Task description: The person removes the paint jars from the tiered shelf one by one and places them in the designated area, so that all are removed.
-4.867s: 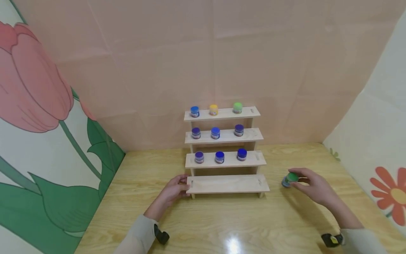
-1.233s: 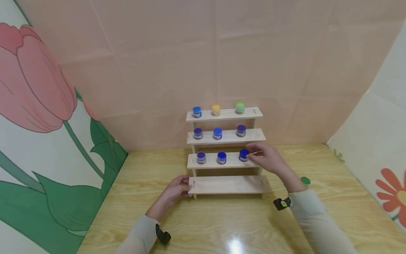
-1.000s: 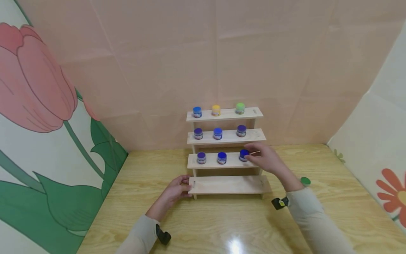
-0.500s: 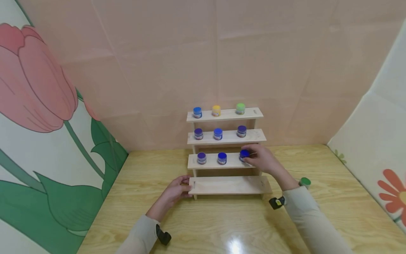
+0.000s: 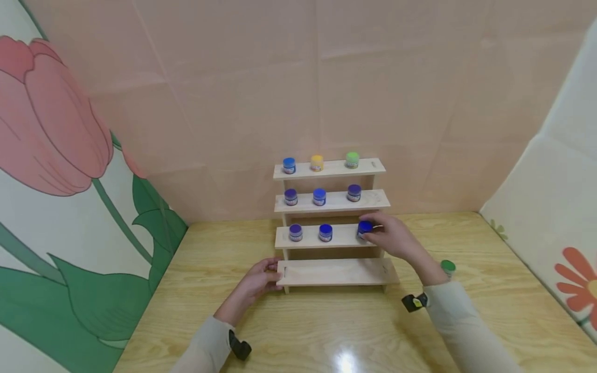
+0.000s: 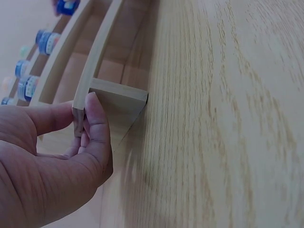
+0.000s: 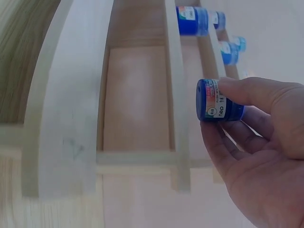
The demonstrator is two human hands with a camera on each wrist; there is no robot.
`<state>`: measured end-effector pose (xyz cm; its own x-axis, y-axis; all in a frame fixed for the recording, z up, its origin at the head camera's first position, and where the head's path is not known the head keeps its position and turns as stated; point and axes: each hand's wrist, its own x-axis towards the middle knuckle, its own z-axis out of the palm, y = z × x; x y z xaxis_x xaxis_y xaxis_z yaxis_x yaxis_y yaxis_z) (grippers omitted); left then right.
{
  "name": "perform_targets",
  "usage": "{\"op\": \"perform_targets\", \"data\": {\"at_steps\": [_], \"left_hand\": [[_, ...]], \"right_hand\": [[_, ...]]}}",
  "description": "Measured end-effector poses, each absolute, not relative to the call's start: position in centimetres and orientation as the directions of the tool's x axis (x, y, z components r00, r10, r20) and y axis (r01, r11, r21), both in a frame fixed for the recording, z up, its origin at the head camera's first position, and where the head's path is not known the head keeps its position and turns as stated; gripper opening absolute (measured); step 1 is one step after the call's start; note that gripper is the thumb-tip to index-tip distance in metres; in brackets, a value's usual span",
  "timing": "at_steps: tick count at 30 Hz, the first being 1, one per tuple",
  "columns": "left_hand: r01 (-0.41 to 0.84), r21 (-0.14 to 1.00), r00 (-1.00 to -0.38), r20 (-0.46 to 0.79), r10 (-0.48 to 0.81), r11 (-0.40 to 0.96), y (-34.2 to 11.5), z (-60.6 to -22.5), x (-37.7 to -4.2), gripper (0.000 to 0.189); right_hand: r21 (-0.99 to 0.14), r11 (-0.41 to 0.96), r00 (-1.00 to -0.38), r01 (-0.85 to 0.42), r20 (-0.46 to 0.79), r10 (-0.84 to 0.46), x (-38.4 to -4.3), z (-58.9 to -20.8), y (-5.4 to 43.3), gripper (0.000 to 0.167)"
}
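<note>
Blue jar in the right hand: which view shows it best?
The right wrist view: the blue jar appears large, label facing the camera. The head view shows it small, partly behind the right hand; the left wrist view catches only part, at the top edge.

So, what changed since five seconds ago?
The right hand let go of the small round green-lidded jar, now on the wooden table, and moved left and up to the pale wooden rack. It now grips the round dark-blue jar at the second-lowest shelf's right end, and that jar has shifted slightly right. The left hand still holds the lowest shelf; the rack's other eight jars stayed put.
</note>
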<state>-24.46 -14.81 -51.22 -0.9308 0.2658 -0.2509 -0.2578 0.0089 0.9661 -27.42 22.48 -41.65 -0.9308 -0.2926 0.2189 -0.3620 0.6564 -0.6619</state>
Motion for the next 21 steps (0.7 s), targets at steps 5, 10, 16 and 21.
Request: {"op": "perform_targets", "data": {"at_steps": [5, 10, 16, 21], "left_hand": [[-0.216, 0.976, -0.932, -0.201, 0.300, -0.015, -15.1, -51.1, -24.2, 0.057], [-0.233, 0.972, -0.934, -0.218, 0.284, -0.020, -15.0, -51.2, -24.3, 0.056], [-0.254, 0.967, -0.934, -0.242, 0.262, -0.012, -14.7, -51.5, -24.6, 0.056], [-0.254, 0.967, -0.935, -0.241, 0.261, -0.016, -14.7, -51.4, -24.6, 0.056]], "right_hand": [[-0.652, 0.635, -0.910, -0.414, 0.276, -0.310, -26.1, -41.4, 24.5, 0.039], [-0.638, 0.645, -0.907, -0.422, 0.301, -0.295, -25.1, -41.3, 26.8, 0.042], [-0.619, 0.688, -0.925, -0.379, 0.264, -0.272, -23.8, -41.4, 29.9, 0.045], [-0.615, 0.699, -0.930, -0.367, 0.255, -0.263, -22.8, -41.5, 32.3, 0.047]]}}
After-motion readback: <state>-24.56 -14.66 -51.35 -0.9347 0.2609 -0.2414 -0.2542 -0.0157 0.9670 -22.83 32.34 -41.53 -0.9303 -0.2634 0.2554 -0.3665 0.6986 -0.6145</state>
